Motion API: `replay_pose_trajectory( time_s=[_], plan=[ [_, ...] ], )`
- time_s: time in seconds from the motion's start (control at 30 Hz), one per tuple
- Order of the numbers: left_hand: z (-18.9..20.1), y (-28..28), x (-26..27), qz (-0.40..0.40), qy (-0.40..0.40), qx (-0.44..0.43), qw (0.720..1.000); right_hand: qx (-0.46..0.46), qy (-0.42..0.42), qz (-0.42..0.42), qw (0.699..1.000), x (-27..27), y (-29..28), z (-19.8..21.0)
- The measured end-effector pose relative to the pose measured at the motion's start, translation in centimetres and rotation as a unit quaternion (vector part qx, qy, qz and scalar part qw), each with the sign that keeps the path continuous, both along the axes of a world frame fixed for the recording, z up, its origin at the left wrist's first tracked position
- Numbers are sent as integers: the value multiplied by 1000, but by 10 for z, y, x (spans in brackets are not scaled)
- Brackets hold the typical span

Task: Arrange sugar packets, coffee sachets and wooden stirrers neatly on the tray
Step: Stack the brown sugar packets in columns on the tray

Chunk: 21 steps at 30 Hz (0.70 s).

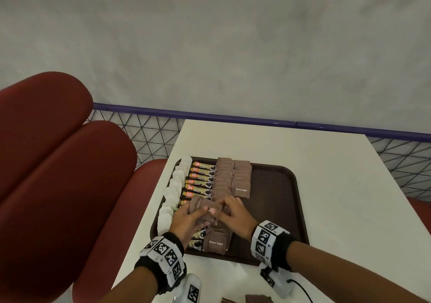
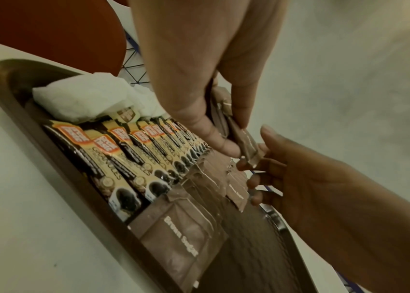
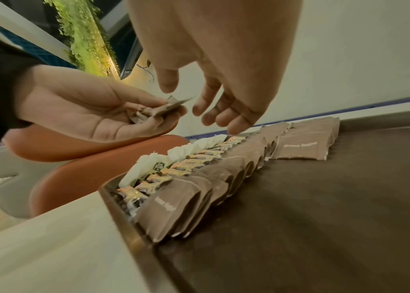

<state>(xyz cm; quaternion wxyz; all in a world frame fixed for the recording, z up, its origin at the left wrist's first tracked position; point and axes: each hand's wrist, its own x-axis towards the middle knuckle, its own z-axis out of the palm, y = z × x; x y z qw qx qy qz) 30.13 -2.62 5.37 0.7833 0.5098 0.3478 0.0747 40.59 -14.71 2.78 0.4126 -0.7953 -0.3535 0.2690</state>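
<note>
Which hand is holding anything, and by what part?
Left hand grips a small bunch of brown paper sugar packets around their middle. Right hand holds nothing; its fingers are spread, reaching toward the bunch.

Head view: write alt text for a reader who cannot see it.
A left hand holds brown sugar packets while the right hand reaches for them, above a brown tray lined with coffee sachets.

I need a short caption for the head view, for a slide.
Left hand holds small brown paper sugar packets above the dark brown plastic tray; right hand reaches for them.
</note>
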Motion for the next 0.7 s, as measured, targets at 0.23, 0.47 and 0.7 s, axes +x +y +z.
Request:
replay_pose_trajectory(
  time_s=[0.23, 0.47, 0.7],
  plan=[
    [2, -6, 3, 10, -7, -56, 998, 55, 146, -53, 986, 4, -2, 1],
    [-3, 5, -1, 28, 26, -23, 999, 24, 150, -226, 962, 42, -9, 4],
    [-7, 19, -7, 52, 28, 8, 998, -127, 82, -301, 941, 85, -18, -11]
  ],
)
